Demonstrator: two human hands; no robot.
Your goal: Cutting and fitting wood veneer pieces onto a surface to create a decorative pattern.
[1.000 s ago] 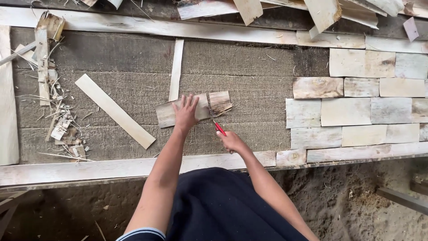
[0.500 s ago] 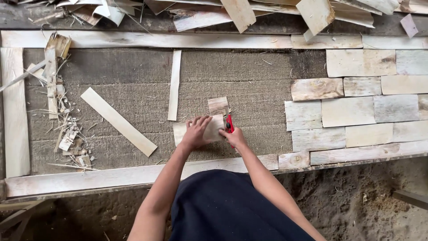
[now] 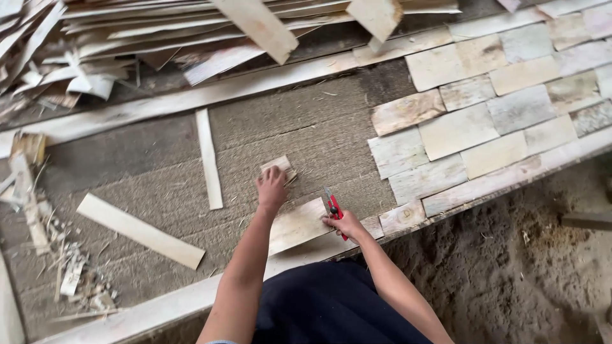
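My left hand (image 3: 271, 188) rests with curled fingers on a small cut-off piece of pale wood veneer (image 3: 278, 167) lying on the grey fibre mat (image 3: 159, 165). A larger veneer piece (image 3: 298, 224) lies just below that hand, near the mat's front edge. My right hand (image 3: 346, 225) grips a red utility knife (image 3: 332, 207), its blade pointing up and away, at the right end of the larger piece. A field of laid veneer tiles (image 3: 484, 108) covers the mat to the right.
Two long veneer strips (image 3: 209, 158) (image 3: 140, 230) lie loose on the mat at left. Scraps and shavings (image 3: 51, 255) pile at the far left. A heap of veneer sheets (image 3: 191, 38) lies behind the frame. Bare dirt floor (image 3: 529, 267) is at lower right.
The veneer piece has been cut in two: my left hand shifted onto the small cut-off, and my right hand with the knife dropped back toward the front edge. The view has tilted.
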